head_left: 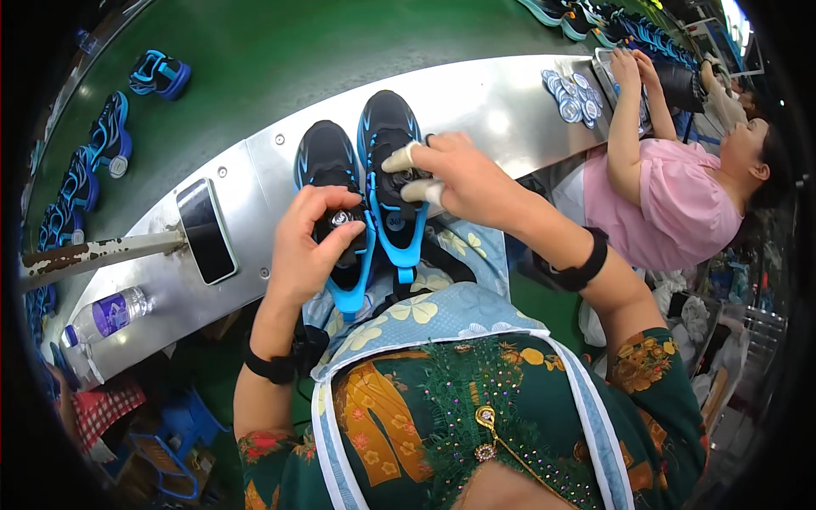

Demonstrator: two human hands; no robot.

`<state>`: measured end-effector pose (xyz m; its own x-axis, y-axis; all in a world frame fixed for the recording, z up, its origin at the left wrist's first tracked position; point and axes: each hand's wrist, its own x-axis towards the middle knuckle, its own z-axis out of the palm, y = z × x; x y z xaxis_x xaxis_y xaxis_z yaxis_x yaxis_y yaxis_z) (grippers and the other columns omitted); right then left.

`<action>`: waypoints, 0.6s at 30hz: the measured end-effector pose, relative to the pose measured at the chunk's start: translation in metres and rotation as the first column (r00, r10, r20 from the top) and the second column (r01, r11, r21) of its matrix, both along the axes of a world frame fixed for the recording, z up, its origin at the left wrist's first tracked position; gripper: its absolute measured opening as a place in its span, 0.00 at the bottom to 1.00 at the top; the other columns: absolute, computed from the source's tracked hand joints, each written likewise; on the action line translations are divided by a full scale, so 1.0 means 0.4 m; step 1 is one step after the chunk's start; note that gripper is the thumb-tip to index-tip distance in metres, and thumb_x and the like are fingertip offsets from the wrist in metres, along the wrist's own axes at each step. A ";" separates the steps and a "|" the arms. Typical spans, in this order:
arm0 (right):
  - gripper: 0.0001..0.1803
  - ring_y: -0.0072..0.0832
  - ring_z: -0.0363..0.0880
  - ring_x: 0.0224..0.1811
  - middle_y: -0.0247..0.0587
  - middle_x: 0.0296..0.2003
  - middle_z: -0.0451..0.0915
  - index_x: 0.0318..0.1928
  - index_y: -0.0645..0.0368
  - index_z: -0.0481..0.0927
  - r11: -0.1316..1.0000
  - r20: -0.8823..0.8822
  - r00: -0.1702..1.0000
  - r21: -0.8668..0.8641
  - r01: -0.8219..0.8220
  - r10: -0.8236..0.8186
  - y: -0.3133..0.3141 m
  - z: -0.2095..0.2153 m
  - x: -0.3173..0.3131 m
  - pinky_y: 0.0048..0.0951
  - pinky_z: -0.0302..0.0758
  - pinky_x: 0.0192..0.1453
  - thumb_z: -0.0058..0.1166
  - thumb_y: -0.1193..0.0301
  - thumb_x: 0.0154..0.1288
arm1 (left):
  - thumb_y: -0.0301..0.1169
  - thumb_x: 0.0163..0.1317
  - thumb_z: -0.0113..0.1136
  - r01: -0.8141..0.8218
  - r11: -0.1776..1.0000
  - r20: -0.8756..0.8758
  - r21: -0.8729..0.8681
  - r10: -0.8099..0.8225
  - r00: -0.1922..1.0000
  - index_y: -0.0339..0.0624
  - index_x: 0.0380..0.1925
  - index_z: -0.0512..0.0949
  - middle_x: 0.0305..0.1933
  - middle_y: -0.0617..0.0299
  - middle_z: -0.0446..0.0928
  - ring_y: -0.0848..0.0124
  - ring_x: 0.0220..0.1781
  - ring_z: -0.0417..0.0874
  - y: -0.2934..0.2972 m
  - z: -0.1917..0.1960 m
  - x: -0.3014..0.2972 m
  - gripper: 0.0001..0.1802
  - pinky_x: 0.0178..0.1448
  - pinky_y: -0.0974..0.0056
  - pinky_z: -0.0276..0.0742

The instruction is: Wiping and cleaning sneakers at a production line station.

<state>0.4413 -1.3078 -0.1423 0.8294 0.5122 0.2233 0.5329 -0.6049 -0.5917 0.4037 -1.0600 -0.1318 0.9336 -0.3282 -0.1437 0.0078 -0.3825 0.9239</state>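
Two black sneakers [389,115] with bright blue trim stand side by side on the metal bench, toes pointing away from me. My left hand [310,238] is at the left sneaker [326,153], its thumb and forefinger closed round a small dark round dial [342,218] near the opening. Pale finger cots cover fingertips of my right hand [455,180]. It pinches a similar dark dial [406,177] on the tongue of the right sneaker, partly hidden by the fingers. Blue heel loops of both sneakers lie toward my apron.
A phone [206,231] and a water bottle [110,314] lie on the bench [476,93] to the left, near a worn metal bar [102,255]. Blue-black shoes [110,136] line the green belt [221,59]. Round discs [574,98] are piled before a co-worker in pink [671,204] at right.
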 end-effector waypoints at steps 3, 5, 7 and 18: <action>0.20 0.39 0.75 0.33 0.39 0.27 0.76 0.45 0.54 0.79 1.000 0.069 0.998 -0.014 0.010 -0.009 0.015 -0.007 -0.003 0.37 0.67 0.46 0.69 0.62 0.52 | 0.26 0.55 0.63 0.084 0.996 0.022 -0.022 -0.083 0.996 0.37 0.44 0.80 0.50 0.55 0.76 0.68 0.52 0.77 0.010 -0.001 0.015 0.15 0.56 0.66 0.69; 0.17 0.40 0.76 0.32 0.39 0.26 0.77 0.43 0.54 0.80 0.987 0.042 0.999 -0.159 0.037 -0.030 0.007 0.014 0.005 0.36 0.67 0.47 0.68 0.64 0.53 | 0.26 0.56 0.62 0.092 0.995 0.040 -0.038 -0.090 0.995 0.37 0.44 0.80 0.50 0.56 0.76 0.68 0.52 0.76 0.009 -0.004 0.013 0.15 0.57 0.66 0.69; 0.17 0.40 0.76 0.32 0.39 0.25 0.77 0.41 0.55 0.80 1.000 -0.175 0.984 -0.013 0.019 -0.021 0.009 0.043 0.013 0.36 0.67 0.46 0.68 0.64 0.52 | 0.25 0.56 0.61 -0.047 0.999 0.085 0.022 0.045 0.995 0.37 0.46 0.79 0.49 0.56 0.76 0.68 0.52 0.76 -0.009 0.021 0.005 0.16 0.59 0.65 0.69; 0.17 0.39 0.76 0.35 0.39 0.27 0.78 0.41 0.54 0.80 0.992 -0.370 0.928 0.125 -0.007 0.053 0.002 0.033 0.007 0.36 0.67 0.48 0.68 0.63 0.52 | 0.25 0.54 0.63 0.068 0.997 0.071 0.046 -0.071 0.995 0.38 0.51 0.78 0.45 0.58 0.75 0.67 0.50 0.77 -0.005 0.030 0.012 0.21 0.56 0.66 0.70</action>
<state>0.4443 -1.3068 -0.1291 0.8490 0.5271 -0.0370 0.2777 -0.5047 -0.8174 0.4087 -1.0620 -0.1198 0.9173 -0.3875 -0.0916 -0.0870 -0.4195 0.9036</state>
